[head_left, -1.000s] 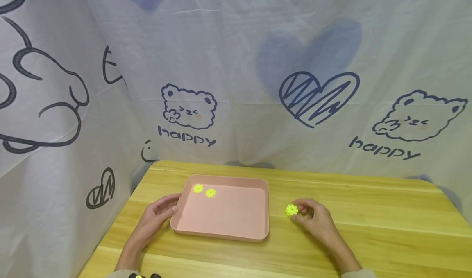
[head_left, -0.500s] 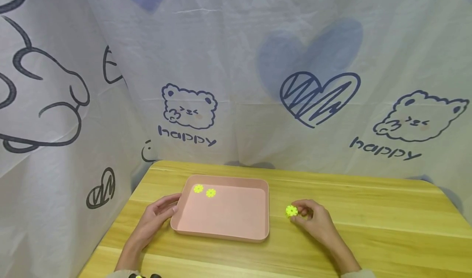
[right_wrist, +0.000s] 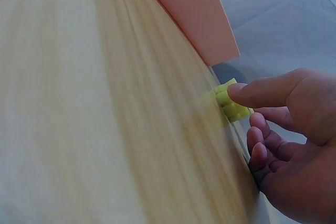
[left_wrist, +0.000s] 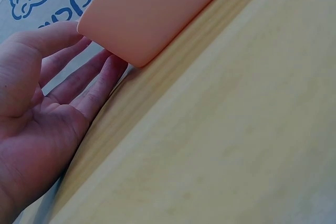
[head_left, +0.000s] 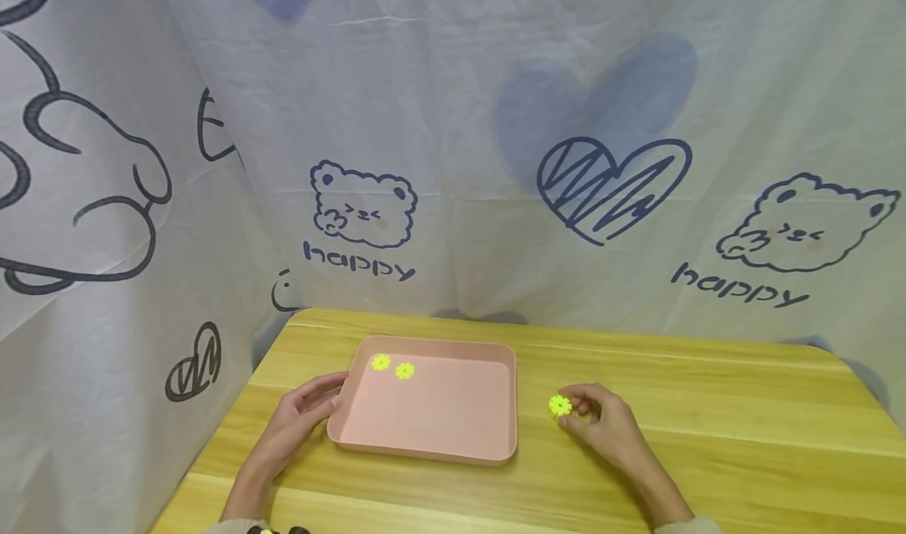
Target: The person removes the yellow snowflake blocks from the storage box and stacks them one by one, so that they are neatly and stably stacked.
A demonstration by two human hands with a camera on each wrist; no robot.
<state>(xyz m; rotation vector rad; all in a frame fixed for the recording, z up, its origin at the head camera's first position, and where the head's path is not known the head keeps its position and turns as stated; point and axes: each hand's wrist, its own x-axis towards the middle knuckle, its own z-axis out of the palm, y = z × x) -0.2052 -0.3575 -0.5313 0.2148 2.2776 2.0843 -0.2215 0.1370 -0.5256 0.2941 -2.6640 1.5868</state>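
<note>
In the head view, my right hand (head_left: 604, 422) pinches a small stack of bright yellow notched, flower-shaped discs (head_left: 560, 406) between thumb and fingers, to the right of a pink tray (head_left: 513, 416). The right wrist view shows the stack (right_wrist: 229, 100) side-on, low at the table surface, with the thumb (right_wrist: 257, 94) against it. My left hand (head_left: 292, 420) touches the tray's left side. Its thumb tip is right at the rim and its fingers lie extended along the outer wall (left_wrist: 136, 19). Two single yellow discs, one at the far left (head_left: 381, 362) and its neighbour (head_left: 405, 370), lie flat inside the tray.
The wooden table (head_left: 708, 408) extends to the right of the tray. A white cloth (head_left: 467, 141) printed with hearts and bears hangs behind and along the left. A dark object with a bit of yellow (head_left: 278, 530) shows at the bottom edge.
The discs in my right hand have dipped very slightly, their top face tilting a little. The left hand, the tray and the two discs inside stay where they were.
</note>
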